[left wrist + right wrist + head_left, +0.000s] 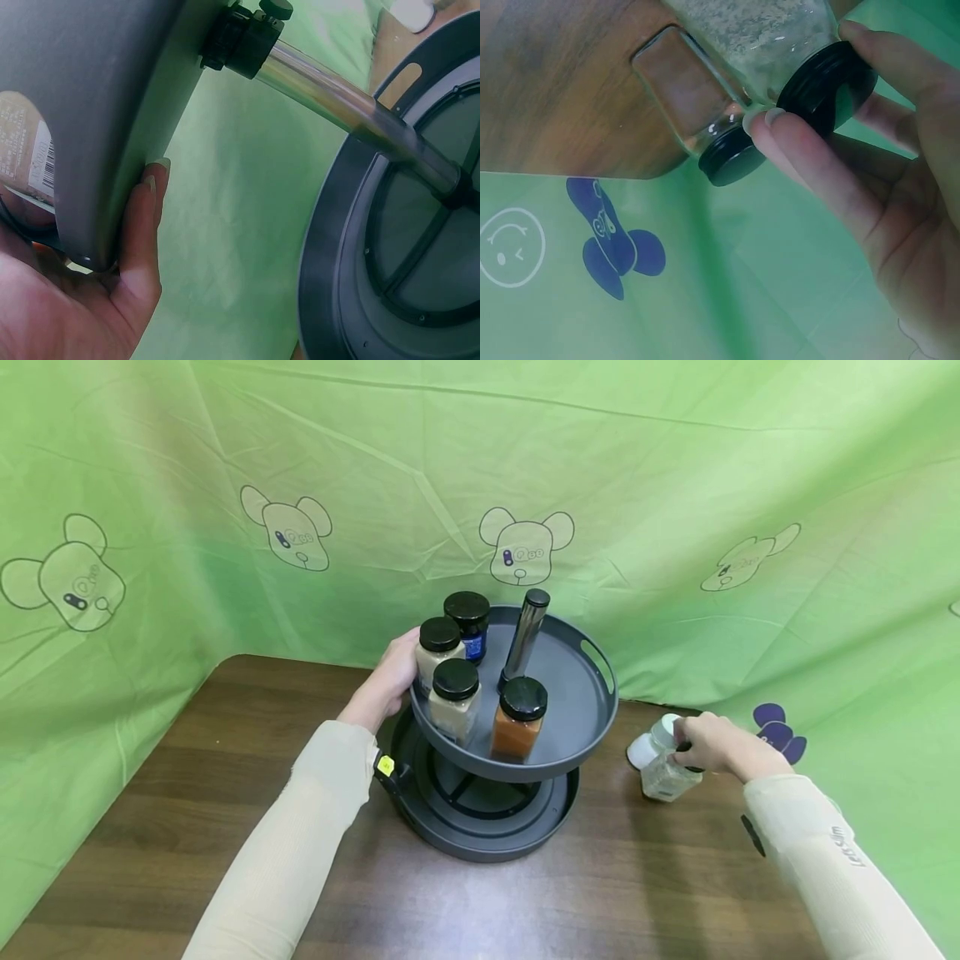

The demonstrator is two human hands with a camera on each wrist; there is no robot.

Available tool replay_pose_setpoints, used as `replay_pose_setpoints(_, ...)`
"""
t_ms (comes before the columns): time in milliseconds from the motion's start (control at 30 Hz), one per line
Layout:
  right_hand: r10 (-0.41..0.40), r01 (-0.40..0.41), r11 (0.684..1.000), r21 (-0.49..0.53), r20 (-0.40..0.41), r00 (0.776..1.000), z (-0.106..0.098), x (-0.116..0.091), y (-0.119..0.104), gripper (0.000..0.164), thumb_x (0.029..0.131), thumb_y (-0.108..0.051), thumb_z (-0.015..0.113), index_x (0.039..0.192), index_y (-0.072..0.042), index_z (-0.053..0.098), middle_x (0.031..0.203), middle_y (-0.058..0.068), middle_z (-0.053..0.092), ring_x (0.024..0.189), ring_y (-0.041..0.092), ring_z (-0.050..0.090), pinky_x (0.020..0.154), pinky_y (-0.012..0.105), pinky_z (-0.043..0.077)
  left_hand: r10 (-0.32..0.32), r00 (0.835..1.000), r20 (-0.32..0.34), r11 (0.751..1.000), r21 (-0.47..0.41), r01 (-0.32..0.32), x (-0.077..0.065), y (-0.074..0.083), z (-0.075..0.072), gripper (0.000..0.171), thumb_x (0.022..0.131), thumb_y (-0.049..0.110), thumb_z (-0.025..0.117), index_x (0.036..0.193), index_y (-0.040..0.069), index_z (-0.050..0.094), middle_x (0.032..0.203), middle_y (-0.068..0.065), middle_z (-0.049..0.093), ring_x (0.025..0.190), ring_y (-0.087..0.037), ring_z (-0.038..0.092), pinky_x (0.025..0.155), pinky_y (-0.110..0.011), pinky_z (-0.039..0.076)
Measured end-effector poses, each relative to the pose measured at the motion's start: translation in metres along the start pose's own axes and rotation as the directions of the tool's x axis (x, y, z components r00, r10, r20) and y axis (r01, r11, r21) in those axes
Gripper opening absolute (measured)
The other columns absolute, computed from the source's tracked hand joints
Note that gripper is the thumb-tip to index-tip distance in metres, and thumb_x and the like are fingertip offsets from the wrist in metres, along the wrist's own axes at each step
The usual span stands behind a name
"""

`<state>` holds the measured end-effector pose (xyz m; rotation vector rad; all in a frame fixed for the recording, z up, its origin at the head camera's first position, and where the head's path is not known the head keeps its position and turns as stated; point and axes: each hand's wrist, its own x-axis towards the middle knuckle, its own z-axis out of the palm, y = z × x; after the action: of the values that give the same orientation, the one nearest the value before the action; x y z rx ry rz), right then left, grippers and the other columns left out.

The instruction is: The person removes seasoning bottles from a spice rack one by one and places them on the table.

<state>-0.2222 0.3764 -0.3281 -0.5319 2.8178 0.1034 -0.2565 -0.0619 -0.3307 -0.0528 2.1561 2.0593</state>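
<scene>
Pale sleeves (281,852) lie nearest; our left hand (392,677) grips the upper tray (566,693) by its rim. Right of that tray, our right hand (720,745) pinches a clear jar (666,781) by its lid (826,86). We judge the work part-done: four jars (453,714) stand on the tray; the clear jar and a second jar (686,82) remain off.

In head view, my left hand (384,685) grips near nine o'clock. My right hand (722,743) pinches between three and four.

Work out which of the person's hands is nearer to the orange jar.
Left. The left hand grips the upper tray at its left rim, left of the orange jar; the right hand is farther, beyond the tray's right side, holding a clear jar.
</scene>
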Motion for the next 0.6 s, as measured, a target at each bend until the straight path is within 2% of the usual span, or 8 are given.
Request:
replay_pose_setpoints(100, -0.004, 0.004, 1.0, -0.005, -0.01, 1.0, 0.0018, 0.0008, -0.0007, 0.022, 0.075, -0.028, 0.072, 0.075, -0.009, 0.06, 0.071, 0.003, 0.06, 0.061, 0.016, 0.052, 0.052, 0.029, 0.04, 0.009, 1.0, 0.001, 1.0, 0.004, -0.009, -0.0009, 0.0003, -0.0001, 0.036, 0.097, 0.038, 0.036, 0.123, 0.022, 0.055, 0.131, 0.0, 0.047, 0.118, -0.016, 0.041, 0.091, -0.032, 0.04)
replay_pose_setpoints(367, -0.013, 0.013, 1.0, -0.014, -0.021, 1.0, 0.0053, 0.0002, -0.0022, 0.024, 0.073, -0.029, 0.073, 0.074, -0.009, 0.06, 0.07, 0.004, 0.059, 0.061, 0.017, 0.052, 0.052, 0.03, 0.04, -0.016, 1.0, 0.006, 1.0, 0.006, 0.016, -0.0005, 0.0005, -0.0003, 0.035, 0.097, 0.041, 0.036, 0.122, 0.024, 0.054, 0.13, 0.001, 0.046, 0.116, -0.019, 0.042, 0.084, -0.033, 0.042)
replay_pose_setpoints(600, -0.012, 0.011, 0.999, -0.036, -0.021, 1.0, 0.0081, 0.0006, -0.0004, 0.026, 0.073, -0.03, 0.074, 0.075, -0.008, 0.06, 0.07, 0.004, 0.059, 0.061, 0.018, 0.052, 0.052, 0.031, 0.041, 0.002, 1.0, 0.002, 1.0, -0.005, -0.002, 0.0003, -0.0003, 0.0003, 0.035, 0.097, 0.04, 0.037, 0.121, 0.023, 0.055, 0.129, 0.001, 0.048, 0.117, -0.017, 0.042, 0.088, -0.033, 0.041)
